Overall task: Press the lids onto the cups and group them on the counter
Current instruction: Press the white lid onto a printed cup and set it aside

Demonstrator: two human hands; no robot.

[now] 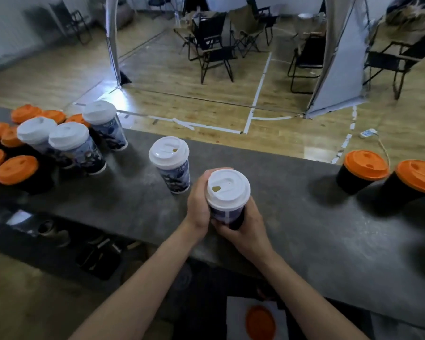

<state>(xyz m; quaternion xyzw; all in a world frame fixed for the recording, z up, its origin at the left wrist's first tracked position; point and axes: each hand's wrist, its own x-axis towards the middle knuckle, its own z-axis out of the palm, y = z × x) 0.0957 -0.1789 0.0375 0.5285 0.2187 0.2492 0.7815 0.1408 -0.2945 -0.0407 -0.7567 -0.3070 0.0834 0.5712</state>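
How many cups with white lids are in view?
5: far-left cup, middle-left cup and back-left cup stand grouped; lone cup stands apart; held cup is gripped by left hand and right hand. None seems hidden.

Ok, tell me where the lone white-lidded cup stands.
Head view: the lone white-lidded cup stands near the middle of the grey counter, just left of and beyond the held cup, which the left hand and right hand grip.
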